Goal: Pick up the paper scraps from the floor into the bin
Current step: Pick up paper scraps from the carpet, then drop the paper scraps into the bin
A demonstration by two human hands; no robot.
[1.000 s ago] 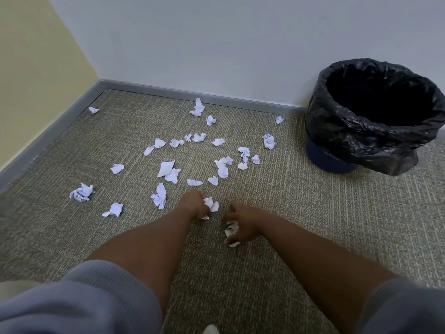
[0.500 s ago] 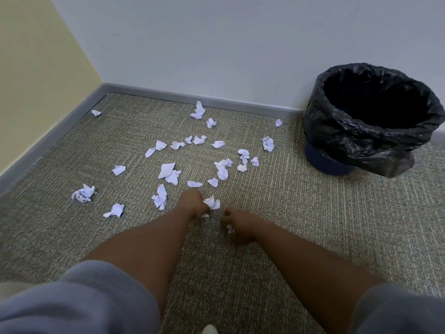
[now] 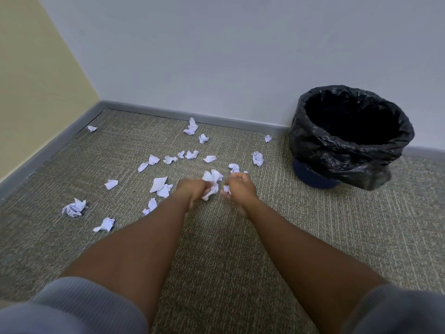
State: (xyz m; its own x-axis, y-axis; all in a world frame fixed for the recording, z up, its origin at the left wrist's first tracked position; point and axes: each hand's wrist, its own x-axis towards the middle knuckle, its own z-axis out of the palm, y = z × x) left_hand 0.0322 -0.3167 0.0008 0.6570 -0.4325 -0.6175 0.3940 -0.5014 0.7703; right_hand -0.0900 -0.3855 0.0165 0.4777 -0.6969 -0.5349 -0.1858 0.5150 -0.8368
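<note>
Left hand (image 3: pixel 192 189): fingers (image 3: pixel 207 186) clamped on a bunch of crumpled paper (image 3: pixel 212 180), white folds sticking out above and below the fist. Right hand (image 3: pixel 239 186): fingers (image 3: pixel 234 178) curled shut on a small scrap (image 3: pixel 226 189), only a sliver showing. Both fists close together, just apart, low over the carpeted floor (image 3: pixel 240 249) near its middle. Loose paper scraps (image 3: pixel 159 184) scattered beyond and to the left, reaching the grey skirting at the back edge and the far left corner; one crumpled ball (image 3: pixel 74 208) toward the left edge. Bin (image 3: pixel 313 172), black-lined, standing at the back edge to the right, against the wall (image 3: pixel 216 56). Grey sleeves (image 3: pixel 72 307) pushed up both arms.
</note>
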